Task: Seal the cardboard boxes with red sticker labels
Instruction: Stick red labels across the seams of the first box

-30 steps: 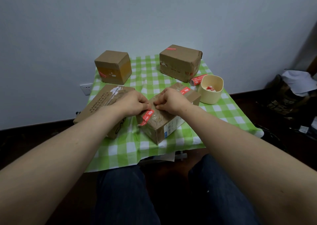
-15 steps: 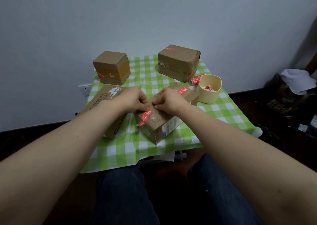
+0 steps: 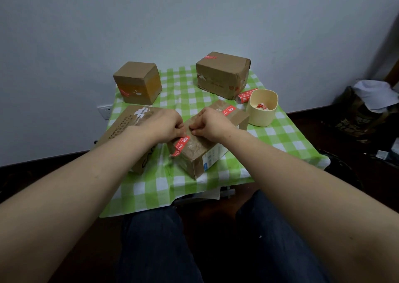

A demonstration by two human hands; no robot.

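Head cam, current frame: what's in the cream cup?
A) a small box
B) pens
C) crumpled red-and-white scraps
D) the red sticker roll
C: the cream cup holds crumpled red-and-white scraps, and the red sticker roll lies outside it on the cloth, just behind.

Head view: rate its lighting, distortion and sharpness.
Head view: dim, even light with no glare; the wide lens stretches both forearms toward the lower corners; the left hand, right hand and sticker are fairly sharp, though its print is too small to read; the floor at right is nearly black.
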